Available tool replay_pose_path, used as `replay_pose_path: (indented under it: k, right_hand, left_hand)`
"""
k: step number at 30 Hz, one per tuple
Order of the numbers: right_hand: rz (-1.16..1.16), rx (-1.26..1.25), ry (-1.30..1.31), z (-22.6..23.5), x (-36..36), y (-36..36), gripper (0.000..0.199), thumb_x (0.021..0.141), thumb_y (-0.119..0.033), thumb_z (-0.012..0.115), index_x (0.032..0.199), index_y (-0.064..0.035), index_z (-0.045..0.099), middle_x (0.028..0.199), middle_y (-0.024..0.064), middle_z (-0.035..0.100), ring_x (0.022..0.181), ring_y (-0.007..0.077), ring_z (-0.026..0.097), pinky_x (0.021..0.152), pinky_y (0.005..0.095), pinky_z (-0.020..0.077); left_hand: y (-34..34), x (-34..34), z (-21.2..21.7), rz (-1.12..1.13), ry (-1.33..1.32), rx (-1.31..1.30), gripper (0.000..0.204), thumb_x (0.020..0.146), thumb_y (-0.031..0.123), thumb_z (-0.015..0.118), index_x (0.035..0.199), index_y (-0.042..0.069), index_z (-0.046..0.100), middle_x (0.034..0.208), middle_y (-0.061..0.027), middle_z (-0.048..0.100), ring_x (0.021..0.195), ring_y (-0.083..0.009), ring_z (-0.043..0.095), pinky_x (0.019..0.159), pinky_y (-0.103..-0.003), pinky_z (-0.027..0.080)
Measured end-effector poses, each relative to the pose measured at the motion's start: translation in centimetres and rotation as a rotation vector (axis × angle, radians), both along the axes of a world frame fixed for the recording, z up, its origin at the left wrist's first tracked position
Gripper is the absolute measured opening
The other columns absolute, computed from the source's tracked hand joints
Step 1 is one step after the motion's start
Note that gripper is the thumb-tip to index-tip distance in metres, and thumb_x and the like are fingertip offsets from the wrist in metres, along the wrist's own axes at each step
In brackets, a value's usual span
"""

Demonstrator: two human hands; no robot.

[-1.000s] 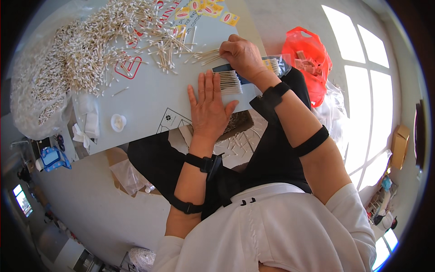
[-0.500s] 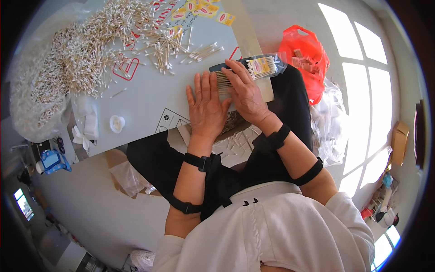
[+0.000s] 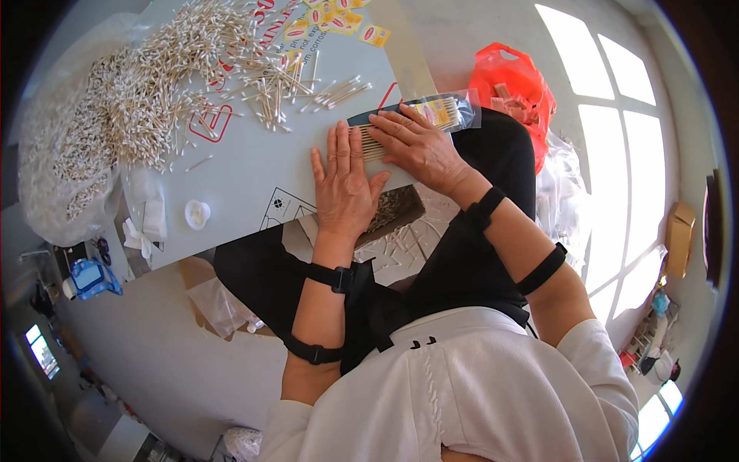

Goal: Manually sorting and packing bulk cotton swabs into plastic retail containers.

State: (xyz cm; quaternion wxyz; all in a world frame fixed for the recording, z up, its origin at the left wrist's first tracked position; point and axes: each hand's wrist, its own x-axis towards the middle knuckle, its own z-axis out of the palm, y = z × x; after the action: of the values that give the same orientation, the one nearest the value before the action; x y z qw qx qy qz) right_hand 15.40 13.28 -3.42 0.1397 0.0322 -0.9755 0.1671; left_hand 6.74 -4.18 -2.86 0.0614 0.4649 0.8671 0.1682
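A person's left hand [image 3: 344, 189] lies flat at one end of a row of cotton swabs [image 3: 371, 145] near the counter's [image 3: 254, 169] edge, right hand [image 3: 422, 150] across it.
The fingers [image 3: 343, 148] are straight, unclenched; uneven pressure could skew the row, or a slip toward the body might drop swabs.
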Motion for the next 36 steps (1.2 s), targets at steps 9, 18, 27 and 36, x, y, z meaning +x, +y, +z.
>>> replay_pose_path:
  k: [9,18,27,36]
  right_hand:
    - [0.047,0.022,0.000,-0.2,-0.1,1.0,0.052,0.088,-0.024,0.064,0.136,-0.0065,0.056,0.144,0.0072,0.051,0.135,0.0228,0.046,0.118,0.0450,0.0290]
    - [-0.037,0.030,-0.011,0.0,0.8,2.8,0.050,0.090,-0.026,0.062,0.137,-0.0105,0.055,0.144,0.0067,0.051,0.136,0.0237,0.044,0.119,0.0456,0.0271]
    - [-0.436,-0.045,-0.113,-0.9,3.4,5.0,0.051,0.102,-0.039,0.045,0.148,-0.0175,0.042,0.155,0.0067,0.037,0.146,0.0258,0.030,0.120,0.0478,0.0155]
    - [-0.411,-0.173,-0.090,-1.5,3.2,5.1,0.051,0.102,-0.039,0.044,0.148,-0.0181,0.042,0.156,0.0066,0.037,0.145,0.0250,0.030,0.120,0.0474,0.0172]
  left_hand:
    - [0.5,0.3,-0.1,-0.027,0.013,-0.037,0.081,0.093,0.048,0.056,0.154,0.002,0.026,0.163,-0.0143,0.020,0.151,-0.0304,0.017,0.121,-0.054,0.011]
    - [3.0,1.0,0.1,-0.043,-0.036,-0.022,0.085,0.090,0.040,0.064,0.154,0.001,0.025,0.162,-0.0172,0.019,0.151,-0.0313,0.016,0.121,-0.052,0.012]
    - [4.0,1.5,0.2,-0.010,-0.034,-0.037,0.085,0.091,0.039,0.064,0.155,0.002,0.022,0.162,-0.0175,0.019,0.151,-0.0318,0.017,0.121,-0.052,0.012]
    - [6.0,2.3,0.0,-0.038,-0.049,-0.022,0.083,0.092,0.039,0.062,0.155,0.002,0.022,0.162,-0.0182,0.019,0.151,-0.0327,0.016,0.121,-0.053,0.012]
